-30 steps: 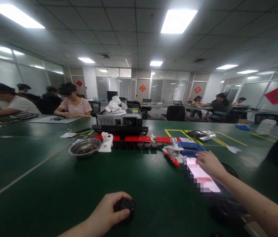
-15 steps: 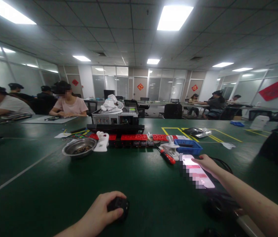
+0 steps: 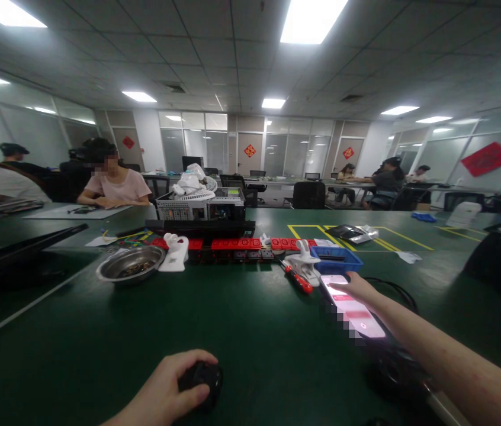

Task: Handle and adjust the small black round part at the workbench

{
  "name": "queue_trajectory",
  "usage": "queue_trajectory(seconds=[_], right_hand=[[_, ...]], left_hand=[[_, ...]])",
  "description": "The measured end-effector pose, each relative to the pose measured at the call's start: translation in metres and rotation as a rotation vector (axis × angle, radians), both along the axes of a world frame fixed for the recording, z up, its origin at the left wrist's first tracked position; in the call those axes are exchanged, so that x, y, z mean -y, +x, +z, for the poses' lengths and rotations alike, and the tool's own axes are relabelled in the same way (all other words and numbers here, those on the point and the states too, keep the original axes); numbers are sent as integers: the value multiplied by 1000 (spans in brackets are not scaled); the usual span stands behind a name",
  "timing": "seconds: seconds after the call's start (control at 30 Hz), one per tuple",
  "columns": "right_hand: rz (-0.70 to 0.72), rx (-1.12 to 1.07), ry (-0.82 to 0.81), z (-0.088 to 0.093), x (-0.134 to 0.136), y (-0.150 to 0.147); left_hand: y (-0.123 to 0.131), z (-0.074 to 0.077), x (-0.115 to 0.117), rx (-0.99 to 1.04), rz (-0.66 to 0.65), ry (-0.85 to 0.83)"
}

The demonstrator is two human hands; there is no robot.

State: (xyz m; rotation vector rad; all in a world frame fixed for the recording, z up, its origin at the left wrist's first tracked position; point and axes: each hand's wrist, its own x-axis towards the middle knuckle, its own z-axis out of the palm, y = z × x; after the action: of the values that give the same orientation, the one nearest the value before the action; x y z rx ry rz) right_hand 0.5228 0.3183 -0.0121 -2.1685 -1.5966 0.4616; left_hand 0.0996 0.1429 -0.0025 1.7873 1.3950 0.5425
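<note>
My left hand [image 3: 168, 387] curls over a small round black object [image 3: 201, 378] on the green table [image 3: 99, 331], near its front edge. Fingers and thumb wrap round the object. My right hand [image 3: 359, 289] reaches forward to a lit phone [image 3: 352, 307] propped at an angle on a black stand. Its fingers rest on the right edge of the phone near the top; I cannot tell whether they grip it.
A steel bowl [image 3: 129, 264], a white part [image 3: 174, 253], red blocks [image 3: 233, 244], a red-handled screwdriver [image 3: 298, 280], a blue tray [image 3: 336, 259] and a computer case [image 3: 201, 208] lie across the middle. A black cable [image 3: 395, 288] loops right. People sit at the left and far tables.
The view has shifted, so everything sits further left and lower. My right hand has slid along the phone's edge toward its top. My left hand stays on the black object.
</note>
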Motion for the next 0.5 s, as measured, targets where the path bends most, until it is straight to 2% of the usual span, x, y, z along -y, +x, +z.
queue_trajectory(seconds=[0.27, 0.5], right_hand=[[-8, -36, 11, -6, -5, 4], [-55, -205, -20, 18, 10, -7]], left_hand=[[0, 0, 0, -10, 27, 2], [2, 2, 1, 0, 23, -7]])
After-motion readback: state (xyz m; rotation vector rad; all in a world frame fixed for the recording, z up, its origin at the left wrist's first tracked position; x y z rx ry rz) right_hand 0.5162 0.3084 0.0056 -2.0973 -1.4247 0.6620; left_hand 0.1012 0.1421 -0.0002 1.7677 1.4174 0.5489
